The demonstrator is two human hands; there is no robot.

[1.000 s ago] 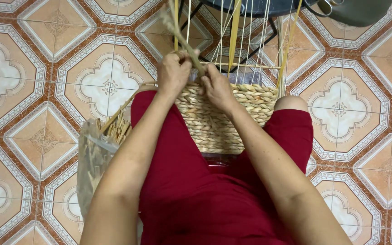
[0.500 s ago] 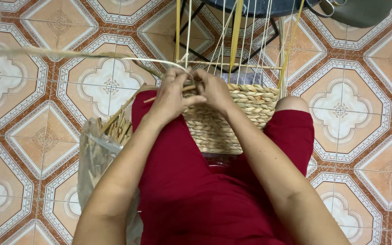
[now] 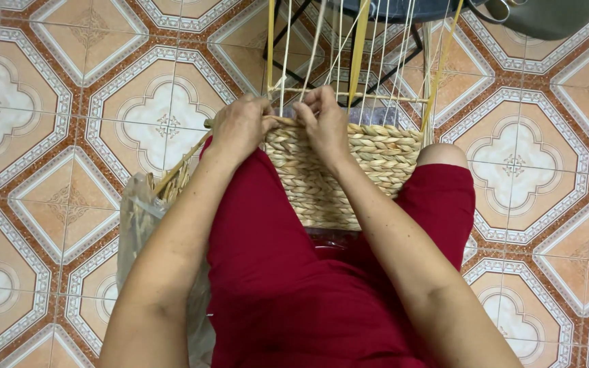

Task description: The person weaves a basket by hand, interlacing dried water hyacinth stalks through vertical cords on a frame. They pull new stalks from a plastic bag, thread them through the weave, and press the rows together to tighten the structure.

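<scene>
A: Woven basket [image 3: 339,174], half built, sits on the lap between the knees, top edge facing away. Pale upright stakes [image 3: 376,61] rise from its rim toward a dark metal frame [image 3: 403,41].

B: Risks?

A: My judgement: the twisted strand [image 3: 282,121] being worked at the rim could slacken if either pinch eases, leaving a loose, uneven row. The thin stakes could kink or snap if bent too sharply. The basket, resting on the red shorts [image 3: 274,272] alone, could tip forward under a hard pull.

B: Grip?

A: Left hand [image 3: 240,129] closed, fingers curled round the strand at the rim's left end. Right hand [image 3: 323,123] closed too, fingertips pinching the same strand just beside a stake. Hands close together, nearly touching.

B: Surroundings?

A: Clear plastic bag [image 3: 138,218] of spare fibre by the left thigh, on patterned floor tiles [image 3: 56,136].
</scene>
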